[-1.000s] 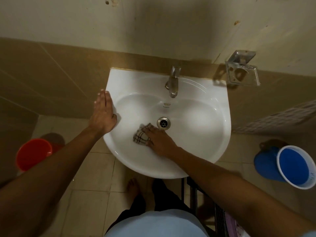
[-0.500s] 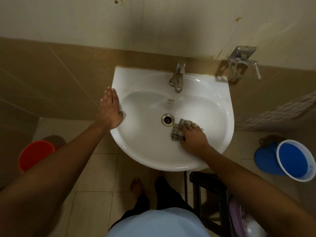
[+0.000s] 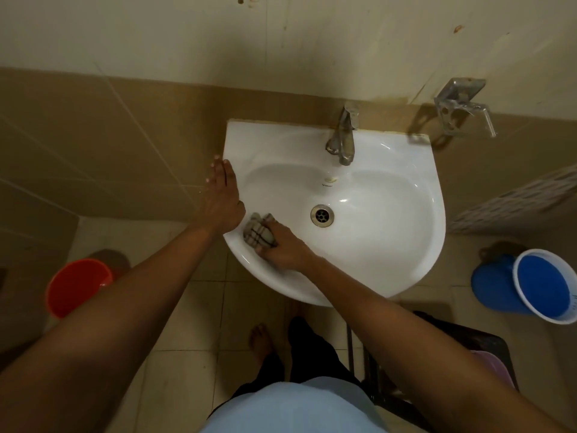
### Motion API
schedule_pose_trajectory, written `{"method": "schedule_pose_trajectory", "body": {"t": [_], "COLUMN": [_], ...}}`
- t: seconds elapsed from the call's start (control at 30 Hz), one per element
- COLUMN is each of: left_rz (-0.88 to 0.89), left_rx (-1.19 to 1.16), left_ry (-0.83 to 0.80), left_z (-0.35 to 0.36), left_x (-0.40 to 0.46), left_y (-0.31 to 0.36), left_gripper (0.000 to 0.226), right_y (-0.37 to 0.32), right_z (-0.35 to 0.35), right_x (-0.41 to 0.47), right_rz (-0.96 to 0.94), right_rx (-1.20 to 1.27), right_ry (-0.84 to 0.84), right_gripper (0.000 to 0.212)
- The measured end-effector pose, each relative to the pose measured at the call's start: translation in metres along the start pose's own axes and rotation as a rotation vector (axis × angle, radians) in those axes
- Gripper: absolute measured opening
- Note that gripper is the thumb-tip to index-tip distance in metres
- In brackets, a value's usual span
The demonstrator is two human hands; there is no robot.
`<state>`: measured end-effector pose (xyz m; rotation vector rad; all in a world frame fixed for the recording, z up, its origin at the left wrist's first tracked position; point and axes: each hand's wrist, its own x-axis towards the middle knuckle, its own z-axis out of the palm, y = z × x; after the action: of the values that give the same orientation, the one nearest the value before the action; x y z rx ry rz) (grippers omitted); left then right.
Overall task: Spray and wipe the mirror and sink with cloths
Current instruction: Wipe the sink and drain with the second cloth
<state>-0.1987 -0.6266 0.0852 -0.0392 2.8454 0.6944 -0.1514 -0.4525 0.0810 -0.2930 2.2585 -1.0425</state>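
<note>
Under right hand (image 3: 282, 245) fingers: checked cloth (image 3: 258, 234) bunched, gripped, swept from drain (image 3: 322, 215) to sink (image 3: 406, 245) left wall. Left hand (image 3: 222, 198) flat, bracing rim. Basin wipe ongoing.

The left hand (image 3: 222, 204) lies flat with fingers straight, arm extended; the right hand (image 3: 282, 245) is curled, fingers bunched, forearm reaching inward.

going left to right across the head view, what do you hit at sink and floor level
orange bucket → left hand → checked cloth → drain → blue bucket
</note>
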Motion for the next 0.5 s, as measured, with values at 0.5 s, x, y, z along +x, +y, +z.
{"method": "schedule_pose_trajectory", "body": {"t": [0.5], "left_rz": [-0.016], "left_rx": [-0.054], "left_ry": [0.014], "left_z": [0.0], "left_x": [0.002], "left_y": [-0.001], "left_gripper": [0.076], "right_y": [0.084], "right_z": [-0.061], "right_x": [-0.062], "right_rz": [0.107], "right_rx": [-0.369], "right_ry": [0.204], "right_gripper": [0.044]}}
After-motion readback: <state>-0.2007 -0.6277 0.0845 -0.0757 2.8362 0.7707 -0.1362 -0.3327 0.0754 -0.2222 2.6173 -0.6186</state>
